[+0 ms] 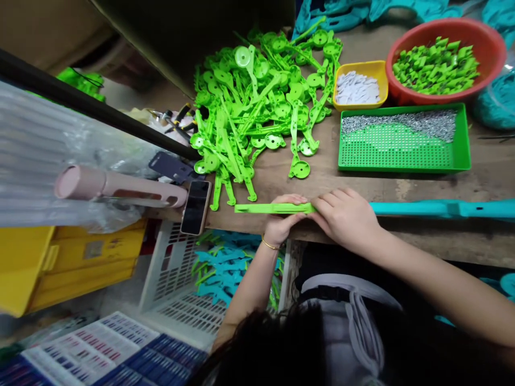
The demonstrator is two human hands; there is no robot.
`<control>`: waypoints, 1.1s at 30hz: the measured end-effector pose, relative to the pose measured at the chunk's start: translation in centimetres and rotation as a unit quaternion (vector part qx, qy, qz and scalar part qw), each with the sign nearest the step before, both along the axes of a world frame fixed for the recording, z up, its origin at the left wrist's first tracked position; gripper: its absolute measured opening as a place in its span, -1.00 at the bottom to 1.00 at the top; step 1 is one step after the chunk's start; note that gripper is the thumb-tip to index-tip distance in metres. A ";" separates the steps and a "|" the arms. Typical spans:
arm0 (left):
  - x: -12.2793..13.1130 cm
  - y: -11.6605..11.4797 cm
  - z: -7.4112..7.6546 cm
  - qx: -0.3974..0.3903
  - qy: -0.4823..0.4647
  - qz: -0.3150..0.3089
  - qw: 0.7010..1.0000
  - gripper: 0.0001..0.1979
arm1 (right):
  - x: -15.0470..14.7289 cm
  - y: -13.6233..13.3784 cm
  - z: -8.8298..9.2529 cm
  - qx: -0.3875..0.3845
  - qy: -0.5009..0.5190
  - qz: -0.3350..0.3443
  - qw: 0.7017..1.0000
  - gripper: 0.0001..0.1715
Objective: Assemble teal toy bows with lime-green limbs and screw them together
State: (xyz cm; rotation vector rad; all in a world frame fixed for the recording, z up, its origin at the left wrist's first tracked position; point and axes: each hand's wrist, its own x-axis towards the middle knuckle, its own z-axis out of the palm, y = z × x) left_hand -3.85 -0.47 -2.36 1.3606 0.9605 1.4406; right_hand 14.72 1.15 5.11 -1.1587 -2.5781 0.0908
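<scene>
Both my hands meet at the near edge of the wooden table (pixel 402 185). My left hand (pixel 284 222), a thin bracelet on its wrist, is closed round a long flat green plastic piece (pixel 269 208) that lies along the edge. My right hand (pixel 346 217) pinches the right end of the same piece with its fingers pressed together. A long teal plastic piece (pixel 442 208) runs rightward along the edge from behind my right wrist. A heap of green plastic parts (pixel 261 102) with round heads lies just beyond my hands.
A green perforated tray (pixel 402 153) holds small metal pins. Behind it stand a yellow dish (pixel 360 86) of white bits and a red bowl (pixel 446 59) of green pieces. A phone (pixel 196 206) and a pink bottle (pixel 116 187) lie left. Below is a white crate (pixel 177 279) of teal parts.
</scene>
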 end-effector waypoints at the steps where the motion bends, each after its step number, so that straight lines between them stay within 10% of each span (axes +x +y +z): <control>1: -0.4 0.0 0.3 -0.001 0.006 -0.011 1.000 -0.72 | -0.1 0.0 0.2 -0.012 0.004 -0.002 1.000 -0.72; 12: -4.2 -0.1 4.7 0.057 0.148 -0.035 0.987 -0.73 | -2.6 -0.2 -0.4 -0.033 0.175 0.045 0.983 -0.74; 33: -3.5 -0.2 6.4 0.054 0.213 -0.071 0.973 -0.81 | -2.5 -0.3 -1.0 -0.056 0.218 0.082 0.971 -0.76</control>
